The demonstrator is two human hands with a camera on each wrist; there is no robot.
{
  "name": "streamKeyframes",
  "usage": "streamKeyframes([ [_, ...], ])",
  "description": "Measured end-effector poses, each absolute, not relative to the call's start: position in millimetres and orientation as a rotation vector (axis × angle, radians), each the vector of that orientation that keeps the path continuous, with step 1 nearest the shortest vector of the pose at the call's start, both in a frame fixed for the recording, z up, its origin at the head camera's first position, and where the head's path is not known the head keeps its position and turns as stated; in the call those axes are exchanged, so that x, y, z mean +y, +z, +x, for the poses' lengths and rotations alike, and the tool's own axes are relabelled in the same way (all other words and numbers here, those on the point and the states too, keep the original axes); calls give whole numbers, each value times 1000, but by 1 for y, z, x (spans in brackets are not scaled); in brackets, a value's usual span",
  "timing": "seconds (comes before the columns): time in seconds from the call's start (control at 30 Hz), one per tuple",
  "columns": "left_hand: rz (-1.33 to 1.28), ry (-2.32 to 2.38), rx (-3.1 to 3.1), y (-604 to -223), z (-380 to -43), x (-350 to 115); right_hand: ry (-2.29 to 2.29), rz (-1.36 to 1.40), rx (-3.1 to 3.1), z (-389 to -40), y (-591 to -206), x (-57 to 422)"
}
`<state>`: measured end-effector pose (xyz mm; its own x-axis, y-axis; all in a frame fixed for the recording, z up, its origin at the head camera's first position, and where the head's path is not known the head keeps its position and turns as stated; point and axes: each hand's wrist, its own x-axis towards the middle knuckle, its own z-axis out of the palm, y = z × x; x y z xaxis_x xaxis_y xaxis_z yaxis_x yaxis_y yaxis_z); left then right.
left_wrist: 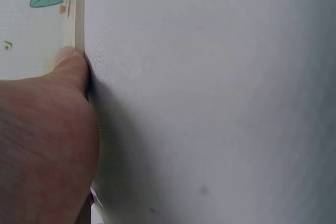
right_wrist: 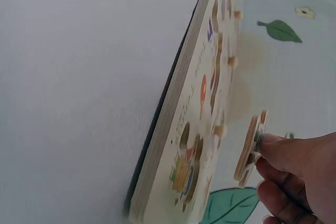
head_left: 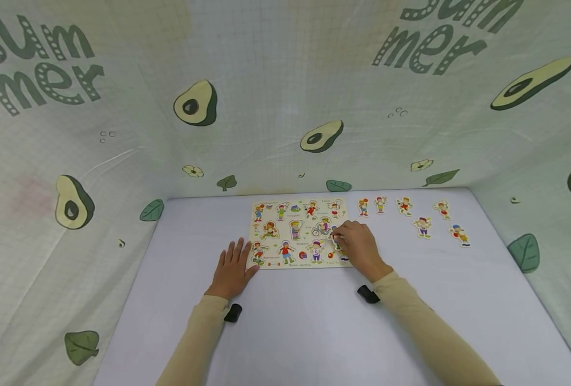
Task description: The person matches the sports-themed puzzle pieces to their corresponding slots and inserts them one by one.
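A wooden puzzle board [head_left: 276, 266] printed with sports figures lies on the table, raised above its surface by its thickness. My left hand [head_left: 231, 271] rests flat at the board's lower left corner, fingers spread, the thumb against the edge. My right hand [head_left: 361, 247] is over the board's right side and pinches a thin wooden puzzle piece [right_wrist: 248, 153] between thumb and fingers. In the right wrist view this piece is tilted on edge, apart from the board. A recess [right_wrist: 184, 174] with a printed picture shows at the near corner. Small round knobs [right_wrist: 232, 61] stand up from the board.
Several loose figure pieces lie right of the board, among them a baseball figure [head_left: 422, 227] and one in a blue cap [head_left: 459, 235]. A patterned cloth [head_left: 266, 161] hangs behind the white table [head_left: 295, 321]. Black wrist devices [head_left: 368, 294] sit under both sleeves.
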<state>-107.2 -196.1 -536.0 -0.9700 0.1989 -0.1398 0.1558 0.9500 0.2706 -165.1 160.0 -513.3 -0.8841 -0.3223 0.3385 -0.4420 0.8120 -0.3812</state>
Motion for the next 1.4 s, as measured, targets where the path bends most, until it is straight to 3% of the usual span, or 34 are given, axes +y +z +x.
streamKeyframes([
  [1.4,253,380,2933,-537,-105,-195,695,867,-2678,-149,-522,55],
])
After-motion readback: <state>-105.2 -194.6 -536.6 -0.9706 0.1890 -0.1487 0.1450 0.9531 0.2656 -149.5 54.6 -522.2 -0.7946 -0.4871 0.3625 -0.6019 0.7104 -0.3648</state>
